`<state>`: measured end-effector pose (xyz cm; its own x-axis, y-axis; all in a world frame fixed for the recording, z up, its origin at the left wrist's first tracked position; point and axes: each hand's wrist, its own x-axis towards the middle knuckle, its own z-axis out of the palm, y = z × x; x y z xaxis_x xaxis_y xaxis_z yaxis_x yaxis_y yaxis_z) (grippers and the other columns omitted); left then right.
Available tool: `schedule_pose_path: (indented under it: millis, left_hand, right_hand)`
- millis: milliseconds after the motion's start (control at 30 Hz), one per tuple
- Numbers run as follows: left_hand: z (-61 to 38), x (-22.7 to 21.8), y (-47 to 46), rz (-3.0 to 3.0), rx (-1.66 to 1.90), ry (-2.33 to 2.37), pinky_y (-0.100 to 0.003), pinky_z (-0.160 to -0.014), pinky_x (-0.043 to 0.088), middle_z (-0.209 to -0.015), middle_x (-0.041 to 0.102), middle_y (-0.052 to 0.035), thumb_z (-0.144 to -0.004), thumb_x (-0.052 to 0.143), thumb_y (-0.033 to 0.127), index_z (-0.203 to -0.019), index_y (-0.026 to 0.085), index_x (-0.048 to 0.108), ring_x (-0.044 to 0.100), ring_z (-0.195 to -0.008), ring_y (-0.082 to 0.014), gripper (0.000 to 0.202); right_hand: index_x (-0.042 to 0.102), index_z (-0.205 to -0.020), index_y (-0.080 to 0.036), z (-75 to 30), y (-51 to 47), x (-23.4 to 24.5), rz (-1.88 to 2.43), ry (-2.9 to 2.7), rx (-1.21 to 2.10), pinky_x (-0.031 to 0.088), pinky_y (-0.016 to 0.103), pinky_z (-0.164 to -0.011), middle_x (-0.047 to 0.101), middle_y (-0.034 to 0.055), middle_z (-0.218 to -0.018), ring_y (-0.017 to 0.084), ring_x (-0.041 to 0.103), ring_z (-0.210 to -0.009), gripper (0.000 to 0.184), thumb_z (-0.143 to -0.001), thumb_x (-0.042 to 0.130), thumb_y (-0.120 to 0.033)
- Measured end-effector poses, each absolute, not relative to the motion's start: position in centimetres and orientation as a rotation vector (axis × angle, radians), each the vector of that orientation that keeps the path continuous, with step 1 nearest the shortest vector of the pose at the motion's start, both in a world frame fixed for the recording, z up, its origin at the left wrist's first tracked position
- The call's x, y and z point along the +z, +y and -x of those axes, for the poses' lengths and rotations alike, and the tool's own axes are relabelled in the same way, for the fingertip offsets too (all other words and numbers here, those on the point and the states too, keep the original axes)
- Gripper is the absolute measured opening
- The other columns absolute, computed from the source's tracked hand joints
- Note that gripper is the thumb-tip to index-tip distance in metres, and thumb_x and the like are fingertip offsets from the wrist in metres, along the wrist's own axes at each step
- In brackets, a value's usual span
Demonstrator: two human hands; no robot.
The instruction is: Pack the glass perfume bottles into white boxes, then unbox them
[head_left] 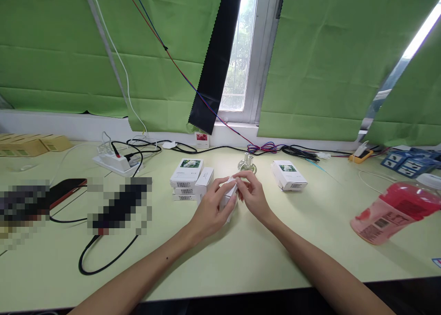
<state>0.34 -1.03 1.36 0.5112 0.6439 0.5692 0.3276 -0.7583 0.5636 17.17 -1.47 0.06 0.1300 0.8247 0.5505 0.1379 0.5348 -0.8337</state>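
My left hand is wrapped round a small white box, thumb and fingers on its sides. At the box's upper right end, my right hand pinches with its fingertips; whether they grip a flap or just the edge is hidden. Left of the hands stands a stack of white boxes with a flower picture on top and barcodes on the sides. Another white box stands upright against that stack. Just behind my fingers lie shiny metal pieces, partly covered by the right hand.
A flower-picture box lies to the right. A pink-red bottle stands farther right, near blue boxes. A power strip, black cables and a yellow meter line the back. Two blurred dark devices lie left, one with a looping cable.
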Motion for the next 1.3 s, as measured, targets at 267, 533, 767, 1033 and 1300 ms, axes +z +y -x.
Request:
schedule_pose_path:
  millis: [267, 533, 767, 1033, 1300]
  left_hand:
    - [-0.38, 1.38, -0.98, -2.370, 1.136, 0.802, -0.034, -0.087, 0.056, -0.138, 0.056, -0.0090, -0.103, 0.049, 0.034, -0.133, 0.029, 0.059, 0.063, -0.110, -0.0208, 0.032]
    - [-0.35, 1.36, -1.05, -2.371, 1.148, 0.787, -0.038, -0.093, 0.056, -0.138, 0.056, -0.0089, -0.102, 0.049, 0.033, -0.133, 0.030, 0.059, 0.063, -0.113, -0.0222, 0.032]
    - [-0.35, 1.24, -0.94, -2.368, 1.130, 0.786, -0.038, -0.095, 0.055, -0.140, 0.055, -0.0085, -0.103, 0.049, 0.033, -0.134, 0.030, 0.058, 0.061, -0.119, -0.0230, 0.032]
    - [-0.36, 1.28, -0.91, -2.396, 1.165, 0.782, -0.039, -0.097, 0.054, -0.138, 0.057, -0.0086, -0.102, 0.050, 0.032, -0.133, 0.030, 0.059, 0.061, -0.121, -0.0235, 0.032]
    - [-0.33, 1.25, -0.94, -2.375, 1.123, 0.786, -0.037, -0.093, 0.055, -0.140, 0.055, -0.0082, -0.103, 0.049, 0.033, -0.135, 0.031, 0.058, 0.061, -0.118, -0.0230, 0.033]
  right_hand:
    - [0.066, -0.100, -0.023, -17.15, -1.46, 0.07, 0.915, -1.376, 0.606, 0.049, 0.023, -0.054, 0.058, 0.0060, -0.103, 0.015, 0.059, -0.080, 0.027, -0.096, 0.058, -0.049]
    - [0.066, -0.100, -0.024, -17.18, -1.37, 0.01, 0.910, -1.378, 0.610, 0.049, 0.023, -0.053, 0.057, 0.0059, -0.103, 0.015, 0.059, -0.079, 0.026, -0.096, 0.059, -0.048]
    - [0.066, -0.100, -0.023, -17.14, -1.49, 0.19, 0.921, -1.376, 0.610, 0.049, 0.023, -0.053, 0.057, 0.0059, -0.102, 0.015, 0.059, -0.079, 0.028, -0.095, 0.059, -0.050]
    - [0.066, -0.100, -0.024, -17.14, -1.52, 0.21, 0.921, -1.375, 0.610, 0.049, 0.023, -0.053, 0.058, 0.0059, -0.102, 0.015, 0.059, -0.079, 0.027, -0.096, 0.059, -0.049]
    - [0.065, -0.099, -0.024, -17.17, -1.49, 0.18, 0.916, -1.379, 0.615, 0.048, 0.023, -0.052, 0.057, 0.0052, -0.100, 0.014, 0.058, -0.075, 0.028, -0.096, 0.058, -0.051]
